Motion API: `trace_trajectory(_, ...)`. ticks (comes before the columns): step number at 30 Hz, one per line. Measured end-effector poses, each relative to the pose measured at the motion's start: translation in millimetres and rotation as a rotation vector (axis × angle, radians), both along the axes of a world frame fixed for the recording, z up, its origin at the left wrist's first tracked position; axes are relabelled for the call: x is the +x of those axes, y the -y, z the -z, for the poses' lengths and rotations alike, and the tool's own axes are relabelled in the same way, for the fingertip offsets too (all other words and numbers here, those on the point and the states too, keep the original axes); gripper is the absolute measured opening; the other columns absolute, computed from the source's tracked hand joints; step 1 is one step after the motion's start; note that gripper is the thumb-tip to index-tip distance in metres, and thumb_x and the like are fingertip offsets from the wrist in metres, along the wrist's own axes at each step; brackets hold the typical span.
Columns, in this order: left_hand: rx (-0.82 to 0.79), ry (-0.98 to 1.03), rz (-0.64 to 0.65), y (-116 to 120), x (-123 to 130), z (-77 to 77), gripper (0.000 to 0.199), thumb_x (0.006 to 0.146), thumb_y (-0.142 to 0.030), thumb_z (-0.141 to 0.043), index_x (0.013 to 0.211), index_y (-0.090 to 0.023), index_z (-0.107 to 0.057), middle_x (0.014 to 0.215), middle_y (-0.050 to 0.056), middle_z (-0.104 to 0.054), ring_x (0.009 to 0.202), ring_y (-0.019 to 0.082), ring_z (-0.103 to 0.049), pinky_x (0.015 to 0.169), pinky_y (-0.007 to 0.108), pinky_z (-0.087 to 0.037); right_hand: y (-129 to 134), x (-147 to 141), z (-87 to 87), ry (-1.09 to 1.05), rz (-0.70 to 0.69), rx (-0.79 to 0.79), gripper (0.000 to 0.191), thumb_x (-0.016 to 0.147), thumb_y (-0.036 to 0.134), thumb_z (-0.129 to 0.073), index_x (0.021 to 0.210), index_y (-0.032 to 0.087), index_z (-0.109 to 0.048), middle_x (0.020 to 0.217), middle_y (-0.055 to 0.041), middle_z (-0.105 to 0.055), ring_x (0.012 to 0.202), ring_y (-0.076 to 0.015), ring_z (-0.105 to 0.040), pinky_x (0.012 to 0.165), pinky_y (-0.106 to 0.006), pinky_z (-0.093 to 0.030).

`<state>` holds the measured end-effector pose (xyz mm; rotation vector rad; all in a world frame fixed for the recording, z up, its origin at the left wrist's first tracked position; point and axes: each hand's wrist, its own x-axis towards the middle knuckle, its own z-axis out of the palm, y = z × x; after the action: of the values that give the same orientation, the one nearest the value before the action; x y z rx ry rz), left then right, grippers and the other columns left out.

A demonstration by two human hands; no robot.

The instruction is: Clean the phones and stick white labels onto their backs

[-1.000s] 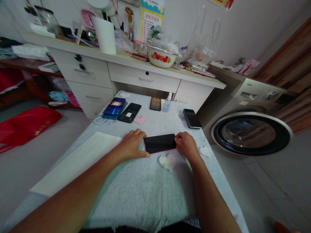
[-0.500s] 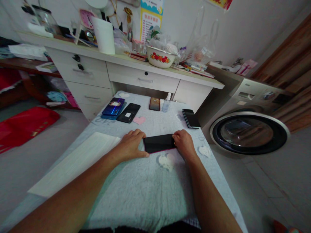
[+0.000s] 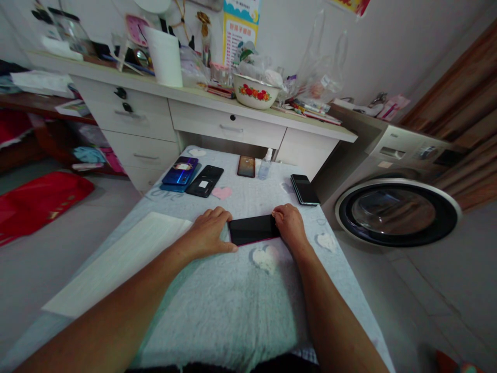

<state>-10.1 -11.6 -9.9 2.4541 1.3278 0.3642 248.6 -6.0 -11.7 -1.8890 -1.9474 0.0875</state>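
A black phone [image 3: 252, 229] with a thin pinkish edge lies screen up on the cloth-covered table [image 3: 233, 311]. My left hand [image 3: 212, 231] grips its left end, thumb at the near corner and fingers at the far one. At the phone's right end is my right hand [image 3: 288, 224], fingers closed over the far right corner; whatever small thing they may pinch is too small to make out. A folded whitish cloth or paper [image 3: 120, 261] lies left of my left forearm.
Behind are blue phones [image 3: 180, 172], a black phone [image 3: 205, 181], a brownish phone [image 3: 246, 166], a spray bottle [image 3: 264, 167] and stacked dark phones [image 3: 305, 190]. A desk [image 3: 229, 124] stands beyond, a washing machine [image 3: 392, 171] at right.
My right hand has shifted slightly left and away from me along the phone's right end. My left hand and the phone look nearly unmoved.
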Motion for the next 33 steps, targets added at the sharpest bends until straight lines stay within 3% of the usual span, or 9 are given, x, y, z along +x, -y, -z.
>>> trace_trajectory(17, 0.004, -0.007, 0.002, 0.4, 0.3, -1.1, 0.062, 0.060, -0.055, -0.073, 0.108, -0.021, -0.054, 0.110, 0.008, -0.054, 0.104, 0.029, -0.050, 0.089, 0.038, -0.040, 7.5, 2.1, -7.3, 0.018, 0.038, -0.066, 0.019, 0.085, 0.022, -0.053, 0.086, 0.018, -0.071, 0.088, -0.0063, -0.065, 0.083, -0.0170, -0.055, 0.073, -0.026, -0.035)
trace_trajectory(33, -0.004, -0.005, -0.012, 1.4, 0.9, -1.9, 0.061, 0.059, -0.054, -0.073, 0.107, -0.022, -0.054, 0.111, 0.008, -0.054, 0.104, 0.030, -0.050, 0.088, 0.038, -0.040, 1.8, -2.7, -2.6, 0.010, 0.016, -0.015, 0.020, 0.087, 0.020, -0.051, 0.091, 0.017, -0.070, 0.093, -0.0074, -0.064, 0.091, -0.0178, -0.053, 0.083, -0.026, -0.035)
